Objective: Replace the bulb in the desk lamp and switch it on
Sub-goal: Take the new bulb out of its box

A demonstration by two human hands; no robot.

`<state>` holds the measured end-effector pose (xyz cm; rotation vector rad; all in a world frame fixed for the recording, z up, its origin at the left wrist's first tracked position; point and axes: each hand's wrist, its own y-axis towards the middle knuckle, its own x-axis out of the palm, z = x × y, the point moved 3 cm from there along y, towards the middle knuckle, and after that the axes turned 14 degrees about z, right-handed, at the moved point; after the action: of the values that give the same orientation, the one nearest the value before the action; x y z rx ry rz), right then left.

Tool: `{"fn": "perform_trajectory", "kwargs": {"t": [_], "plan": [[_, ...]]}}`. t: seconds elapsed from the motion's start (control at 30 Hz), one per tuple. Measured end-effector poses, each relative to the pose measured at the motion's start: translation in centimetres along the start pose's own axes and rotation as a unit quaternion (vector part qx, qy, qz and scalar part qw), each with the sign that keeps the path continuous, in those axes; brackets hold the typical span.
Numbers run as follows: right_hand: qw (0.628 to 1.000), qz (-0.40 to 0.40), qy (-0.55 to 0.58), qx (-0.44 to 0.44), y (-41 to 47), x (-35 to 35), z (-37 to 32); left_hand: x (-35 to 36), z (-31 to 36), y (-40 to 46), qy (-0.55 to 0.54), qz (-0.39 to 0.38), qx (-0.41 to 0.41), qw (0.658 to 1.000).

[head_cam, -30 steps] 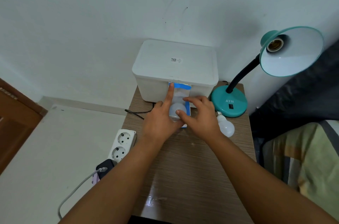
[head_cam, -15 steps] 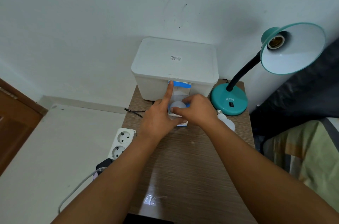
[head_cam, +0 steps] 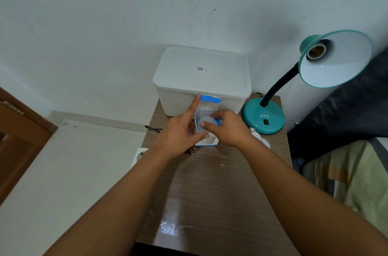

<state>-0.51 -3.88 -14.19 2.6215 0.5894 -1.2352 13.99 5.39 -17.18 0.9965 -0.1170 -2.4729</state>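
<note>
A blue and white bulb box [head_cam: 207, 106] stands open on the wooden table [head_cam: 212, 182], in front of a white plastic container. My left hand [head_cam: 178, 134] holds the box, its forefinger stretched up along the raised flap. My right hand [head_cam: 227, 127] pinches the white new bulb [head_cam: 206, 122] that sits in the box's mouth. Another white bulb [head_cam: 261, 139] lies on the table behind my right wrist. The teal desk lamp [head_cam: 263, 118] stands at the right; its shade [head_cam: 340, 60] faces me and the socket [head_cam: 316, 51] is bare.
The white lidded container [head_cam: 201, 75] sits against the wall. A white power strip [head_cam: 138, 154] lies on the floor left of the table, with a black cable [head_cam: 153, 128] near the table's edge. A bed with striped bedding [head_cam: 352, 174] borders the table's right side.
My right hand has closed its fingers around the bulb in the box's mouth. The left hand keeps the box steady, and the view has shifted slightly.
</note>
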Motion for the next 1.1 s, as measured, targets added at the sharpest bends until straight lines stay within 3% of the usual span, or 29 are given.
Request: {"fn": "perform_trajectory", "kwargs": {"t": [0.23, 0.37, 0.6, 0.77, 1.1], "plan": [[0.998, 0.035, 0.051, 0.017, -0.3, -0.9, 0.4, 0.0, -0.3, 0.3, 0.026, 0.037, 0.023, 0.999], [0.985, 0.060, 0.153, 0.051, -1.2, -1.5, 1.0, 0.0, -0.3, 0.3, 0.008, 0.061, 0.018, 0.998], [0.906, 0.116, 0.382, 0.142, -3.4, -2.3, 2.6, -0.6, 0.5, 0.2, 0.030, 0.090, 0.034, 0.995], [0.854, 0.145, 0.473, 0.162, -4.5, -3.7, 3.8, -1.0, 1.3, 0.1, 0.069, 0.101, 0.043, 0.992], [0.874, 0.161, 0.453, 0.071, -7.2, -5.1, 4.2, -0.9, 2.3, -0.9, 0.116, 0.120, 0.066, 0.984]]}}
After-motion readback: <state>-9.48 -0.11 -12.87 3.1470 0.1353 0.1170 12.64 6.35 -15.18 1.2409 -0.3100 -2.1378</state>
